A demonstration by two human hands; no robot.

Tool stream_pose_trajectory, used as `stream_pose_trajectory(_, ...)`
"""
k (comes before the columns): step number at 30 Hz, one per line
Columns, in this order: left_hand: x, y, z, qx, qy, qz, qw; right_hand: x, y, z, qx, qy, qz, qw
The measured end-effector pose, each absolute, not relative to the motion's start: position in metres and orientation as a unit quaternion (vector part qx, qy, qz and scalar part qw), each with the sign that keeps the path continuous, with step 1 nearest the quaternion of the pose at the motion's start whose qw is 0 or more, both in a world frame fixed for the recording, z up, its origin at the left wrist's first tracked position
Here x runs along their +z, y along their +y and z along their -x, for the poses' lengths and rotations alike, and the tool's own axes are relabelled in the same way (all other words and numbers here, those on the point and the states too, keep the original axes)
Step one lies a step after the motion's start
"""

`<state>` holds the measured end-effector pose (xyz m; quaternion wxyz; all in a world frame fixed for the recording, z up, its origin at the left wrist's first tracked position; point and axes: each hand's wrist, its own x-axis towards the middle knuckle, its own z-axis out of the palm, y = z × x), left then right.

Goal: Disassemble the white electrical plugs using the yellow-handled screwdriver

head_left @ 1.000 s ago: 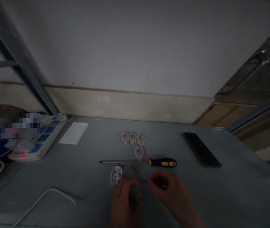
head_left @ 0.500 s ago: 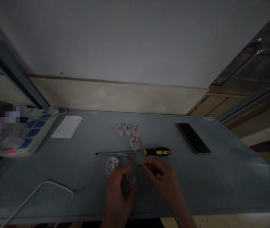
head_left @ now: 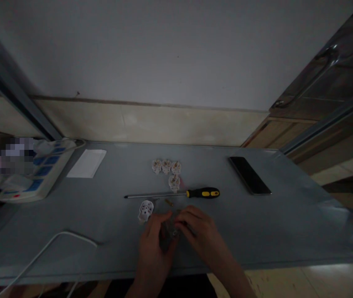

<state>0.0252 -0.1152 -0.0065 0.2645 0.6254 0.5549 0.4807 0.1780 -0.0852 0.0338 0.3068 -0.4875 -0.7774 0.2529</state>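
Note:
Low in the middle of the head view, my left hand (head_left: 156,240) is closed around a small, clear plastic piece (head_left: 170,227), its thumb and finger on the edges. My right hand (head_left: 196,227) is pinched at the right side of that piece; anything between its fingertips is hidden. Just left of my left hand lies a white plug housing half (head_left: 146,210) with round holes. A small brass pin (head_left: 169,203) and a tiny screw (head_left: 156,199) rest beyond my fingers. Behind them lies a screwdriver (head_left: 203,193) with a black and yellow handle, its shaft pointing left.
Several white plug parts with brass pins (head_left: 166,166) stand beyond the screwdriver. A black phone (head_left: 249,176) lies to the right. At left are a folded white paper (head_left: 87,163), a power strip (head_left: 48,174) with a red light, and a white cable (head_left: 55,238).
My right hand has moved left, bringing its pinched fingertips to the clear plastic piece. My left hand keeps its hold. The view has shifted slightly.

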Motion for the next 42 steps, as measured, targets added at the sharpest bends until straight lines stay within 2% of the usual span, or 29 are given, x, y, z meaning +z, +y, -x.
stream_pose_trajectory(6,-0.006,-0.115,-0.026,0.471,0.564,-0.622,0.271,0.044,-0.084,-0.192,0.187,-0.748,0.532,0.350)
stream_pose_trajectory(14,-0.011,-0.116,-0.029,0.428,0.545,-0.676,0.248,0.004,-0.058,-0.182,0.153,-0.708,0.581,0.372)
stream_pose_trajectory(19,-0.015,-0.117,-0.030,0.399,0.564,-0.691,0.214,0.000,-0.065,-0.191,0.155,-0.694,0.590,0.382)
stream_pose_trajectory(33,-0.021,-0.119,-0.025,0.400,0.572,-0.694,0.176,0.004,-0.075,-0.195,0.184,-0.718,0.591,0.317)
stream_pose_trajectory(42,-0.025,-0.130,-0.013,0.413,0.570,-0.680,0.206,-0.003,-0.077,-0.194,0.190,-0.712,0.584,0.341)
